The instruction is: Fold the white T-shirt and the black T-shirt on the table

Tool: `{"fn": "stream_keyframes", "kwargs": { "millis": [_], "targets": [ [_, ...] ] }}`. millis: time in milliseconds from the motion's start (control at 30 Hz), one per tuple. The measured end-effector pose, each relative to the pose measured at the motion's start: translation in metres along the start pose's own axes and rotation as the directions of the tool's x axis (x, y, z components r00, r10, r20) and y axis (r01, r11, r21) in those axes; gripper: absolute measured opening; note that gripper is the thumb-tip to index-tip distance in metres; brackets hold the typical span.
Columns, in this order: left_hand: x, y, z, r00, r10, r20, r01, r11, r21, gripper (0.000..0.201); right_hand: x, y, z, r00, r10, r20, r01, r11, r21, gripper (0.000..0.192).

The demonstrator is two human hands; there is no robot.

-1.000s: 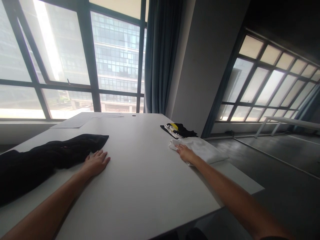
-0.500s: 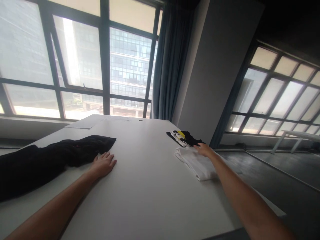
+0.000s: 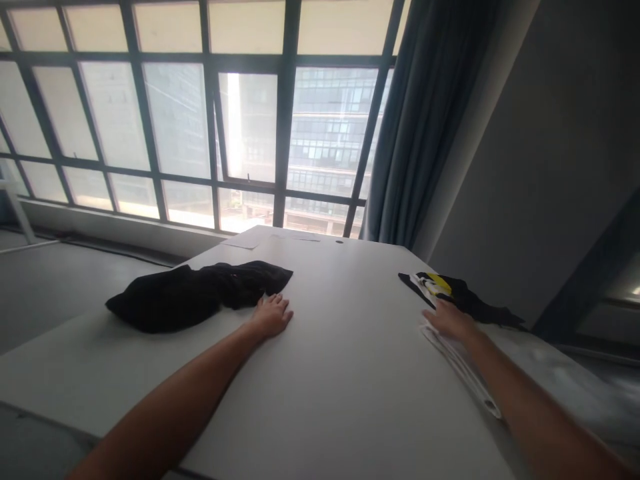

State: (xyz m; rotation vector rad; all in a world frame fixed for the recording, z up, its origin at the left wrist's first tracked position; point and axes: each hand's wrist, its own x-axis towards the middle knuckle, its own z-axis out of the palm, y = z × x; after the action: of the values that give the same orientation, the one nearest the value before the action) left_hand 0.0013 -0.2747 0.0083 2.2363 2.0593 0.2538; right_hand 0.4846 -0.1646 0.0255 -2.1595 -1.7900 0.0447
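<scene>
Left hand [image 3: 273,316] spread flat, empty, by rumpled black cloth [image 3: 175,297]; right hand [image 3: 453,321] placed at folded white cloth [image 3: 463,368], grip unclear; smooth white tabletop [image 3: 345,353] exposed between.

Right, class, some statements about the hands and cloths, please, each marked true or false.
1. The left hand is beside the plain black cloth. True.
2. The right hand is by the yellow-patched cloth. True.
3. The yellow-patched cloth lies on the floor. False: it lies on the table.
4. A white cloth lies near the right hand. True.
5. The plain black cloth is right of the white cloth. False: it is to the left.
</scene>
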Motion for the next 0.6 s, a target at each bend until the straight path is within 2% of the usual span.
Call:
{"fn": "stream_keyframes", "kwargs": {
  "millis": [67, 100, 167, 233, 300, 367, 400, 500, 600],
  "targets": [
    [0.001, 0.0, -0.002, 1.0, -0.001, -0.028, 0.001, 1.0, -0.002, 0.054, -0.017, -0.058, 0.021, 0.972, -0.168, 0.164, 0.178, 0.983, -0.049, 0.059],
    [0.001, -0.001, -0.004, 0.999, 0.001, -0.049, -0.001, 1.0, -0.006, 0.052, -0.026, -0.08, 0.034, 0.964, -0.191, 0.184, 0.202, 0.978, -0.043, 0.06],
    [0.003, -0.008, -0.011, 0.99, -0.008, -0.141, 0.008, 1.0, -0.002, 0.048, -0.042, -0.105, 0.055, 0.964, -0.231, 0.129, 0.239, 0.969, -0.055, 0.056],
    [0.005, -0.022, -0.02, 0.956, -0.083, -0.281, 0.095, 0.995, 0.026, 0.046, -0.05, -0.108, 0.069, 0.956, -0.286, 0.072, 0.289, 0.956, -0.051, 0.052],
    [0.006, -0.041, -0.027, 0.9, -0.237, -0.366, 0.269, 0.963, 0.037, 0.049, -0.051, -0.1, 0.073, 0.941, -0.336, 0.045, 0.338, 0.941, -0.024, 0.05],
    [0.005, -0.06, -0.028, 0.858, -0.379, -0.347, 0.406, 0.914, 0.006, 0.048, -0.048, -0.09, 0.072, 0.933, -0.359, 0.029, 0.359, 0.933, 0.002, 0.048],
    [0.005, -0.068, -0.028, 0.849, -0.42, -0.321, 0.436, 0.899, -0.025, 0.042, -0.047, -0.087, 0.072, 0.93, -0.366, 0.02, 0.366, 0.931, 0.008, 0.047],
    [0.006, -0.079, -0.026, 0.841, -0.446, -0.306, 0.431, 0.894, -0.12, 0.025, -0.047, -0.087, 0.069, 0.925, -0.381, 0.0, 0.381, 0.925, 0.0, 0.043],
    [0.007, -0.079, -0.03, 0.841, -0.445, -0.307, 0.407, 0.895, -0.184, 0.026, -0.053, -0.093, 0.066, 0.911, -0.413, -0.004, 0.413, 0.91, -0.017, 0.04]
  ]
}}
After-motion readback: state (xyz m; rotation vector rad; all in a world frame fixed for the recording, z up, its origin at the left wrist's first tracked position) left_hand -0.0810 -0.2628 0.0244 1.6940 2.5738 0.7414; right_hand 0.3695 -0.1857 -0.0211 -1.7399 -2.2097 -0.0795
